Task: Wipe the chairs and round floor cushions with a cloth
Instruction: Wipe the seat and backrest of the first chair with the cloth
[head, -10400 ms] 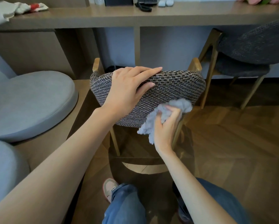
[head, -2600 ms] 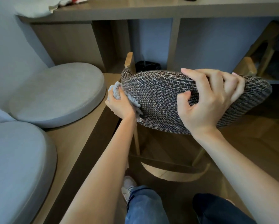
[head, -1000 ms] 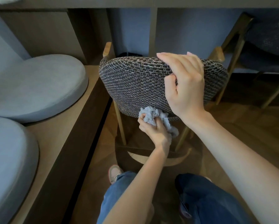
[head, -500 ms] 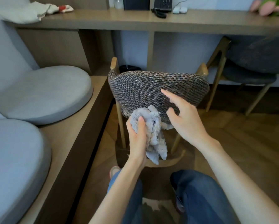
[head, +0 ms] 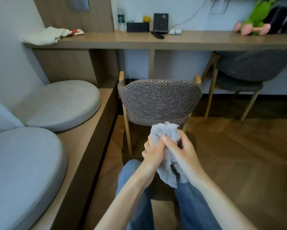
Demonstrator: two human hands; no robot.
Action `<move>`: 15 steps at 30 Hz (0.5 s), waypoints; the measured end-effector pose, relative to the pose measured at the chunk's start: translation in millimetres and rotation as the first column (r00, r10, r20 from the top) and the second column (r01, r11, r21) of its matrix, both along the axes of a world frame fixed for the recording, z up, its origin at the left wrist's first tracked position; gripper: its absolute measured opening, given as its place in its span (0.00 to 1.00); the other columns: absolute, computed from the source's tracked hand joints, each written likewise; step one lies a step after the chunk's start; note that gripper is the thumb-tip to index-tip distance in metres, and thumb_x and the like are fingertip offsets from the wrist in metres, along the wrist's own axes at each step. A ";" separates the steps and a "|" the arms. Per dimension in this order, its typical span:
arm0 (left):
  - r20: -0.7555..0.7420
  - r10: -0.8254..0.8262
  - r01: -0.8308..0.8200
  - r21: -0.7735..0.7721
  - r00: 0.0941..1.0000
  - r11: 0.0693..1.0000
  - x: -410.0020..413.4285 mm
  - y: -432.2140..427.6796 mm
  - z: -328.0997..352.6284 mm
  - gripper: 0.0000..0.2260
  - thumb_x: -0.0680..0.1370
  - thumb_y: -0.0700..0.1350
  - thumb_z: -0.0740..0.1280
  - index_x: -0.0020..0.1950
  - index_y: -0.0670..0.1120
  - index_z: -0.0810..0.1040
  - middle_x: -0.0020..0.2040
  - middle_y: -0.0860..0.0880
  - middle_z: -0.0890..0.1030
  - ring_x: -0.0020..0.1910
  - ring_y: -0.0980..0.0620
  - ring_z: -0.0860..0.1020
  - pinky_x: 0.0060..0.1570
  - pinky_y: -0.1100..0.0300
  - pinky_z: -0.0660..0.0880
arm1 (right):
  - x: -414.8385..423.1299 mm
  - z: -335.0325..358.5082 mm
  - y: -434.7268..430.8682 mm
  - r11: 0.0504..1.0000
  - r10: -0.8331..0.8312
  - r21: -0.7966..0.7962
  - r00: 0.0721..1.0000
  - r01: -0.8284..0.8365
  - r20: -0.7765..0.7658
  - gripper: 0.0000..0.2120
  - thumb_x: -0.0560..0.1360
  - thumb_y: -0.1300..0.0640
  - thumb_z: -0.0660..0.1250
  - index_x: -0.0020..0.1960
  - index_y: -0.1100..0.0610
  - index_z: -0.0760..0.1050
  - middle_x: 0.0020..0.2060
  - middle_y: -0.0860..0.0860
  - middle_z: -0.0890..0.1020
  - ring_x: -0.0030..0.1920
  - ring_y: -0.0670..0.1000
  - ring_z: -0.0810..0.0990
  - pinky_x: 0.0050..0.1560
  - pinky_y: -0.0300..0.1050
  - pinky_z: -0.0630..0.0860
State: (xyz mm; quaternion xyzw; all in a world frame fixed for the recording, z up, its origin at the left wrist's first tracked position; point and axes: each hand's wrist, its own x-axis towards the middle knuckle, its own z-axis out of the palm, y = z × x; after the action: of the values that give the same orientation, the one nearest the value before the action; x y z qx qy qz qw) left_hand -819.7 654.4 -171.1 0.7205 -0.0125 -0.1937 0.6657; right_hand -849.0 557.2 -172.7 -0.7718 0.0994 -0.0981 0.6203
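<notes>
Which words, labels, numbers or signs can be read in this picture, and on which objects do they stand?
No text can be read with certainty.
Green label on the water bottle: white marks, too blurred to read.
Keypad of the black telephone: the keys are too small to read.
Grey wall panel: blurred, nothing legible.
The cloth shows no print.

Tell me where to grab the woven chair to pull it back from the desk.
On the chair, grip the backrest's top rim from above, on the near side. The back faces you, its rounded rim is bare, and the seat is hidden behind it, toward the desk. Left hand and right hand both hold the cloth; free one first.
</notes>
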 end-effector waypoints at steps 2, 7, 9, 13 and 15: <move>-0.053 -0.109 0.104 -0.085 0.993 0.991 -4.0 2.2 -4.1 0.29 0.73 0.60 0.61 0.73 0.51 0.63 0.68 0.47 0.73 0.68 0.47 0.70 0.70 0.47 0.65 | -14.8 -3.6 -1.5 0.998 -0.068 0.005 0.998 0.068 0.010 0.14 0.79 0.55 0.64 0.62 0.61 0.71 0.53 0.58 0.80 0.55 0.57 0.79 0.57 0.51 0.75; -0.096 -0.349 0.334 -0.140 0.932 0.932 -23.2 6.1 -21.4 0.19 0.80 0.54 0.61 0.70 0.54 0.63 0.63 0.54 0.76 0.61 0.57 0.75 0.67 0.53 0.69 | -54.2 -21.4 -8.1 0.981 -0.158 0.108 0.987 0.159 -0.022 0.13 0.80 0.54 0.62 0.61 0.59 0.71 0.50 0.55 0.81 0.54 0.57 0.80 0.56 0.55 0.77; -0.088 -0.379 0.368 -0.121 0.921 0.922 -29.2 3.8 -27.7 0.18 0.81 0.54 0.60 0.70 0.55 0.64 0.62 0.55 0.76 0.61 0.58 0.76 0.66 0.55 0.70 | -63.2 -29.0 -8.8 0.975 -0.178 0.131 0.983 0.181 -0.038 0.13 0.80 0.55 0.62 0.62 0.60 0.71 0.51 0.55 0.81 0.54 0.57 0.80 0.56 0.53 0.76; -0.109 -0.372 0.361 -0.111 0.922 0.926 -37.0 3.7 -36.2 0.16 0.81 0.54 0.60 0.69 0.56 0.66 0.61 0.56 0.76 0.60 0.58 0.75 0.65 0.55 0.71 | -70.3 -38.2 -9.0 0.970 -0.183 0.148 0.980 0.192 -0.074 0.14 0.80 0.55 0.62 0.63 0.60 0.71 0.52 0.55 0.80 0.54 0.57 0.80 0.56 0.52 0.76; -0.126 -0.357 0.344 -0.117 0.925 0.932 -40.3 8.4 -37.8 0.14 0.81 0.54 0.60 0.66 0.58 0.67 0.60 0.57 0.77 0.59 0.59 0.76 0.60 0.60 0.73 | -71.9 -41.7 -6.8 0.977 -0.166 0.123 0.984 0.173 -0.067 0.12 0.80 0.56 0.62 0.61 0.61 0.71 0.50 0.55 0.80 0.54 0.58 0.80 0.55 0.53 0.76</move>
State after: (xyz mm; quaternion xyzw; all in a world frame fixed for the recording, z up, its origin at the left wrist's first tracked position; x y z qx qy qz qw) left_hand -860.1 662.8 -208.9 0.6588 -0.1015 -0.3609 0.6523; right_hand -920.9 550.3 -214.4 -0.7214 0.1885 -0.1223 0.6550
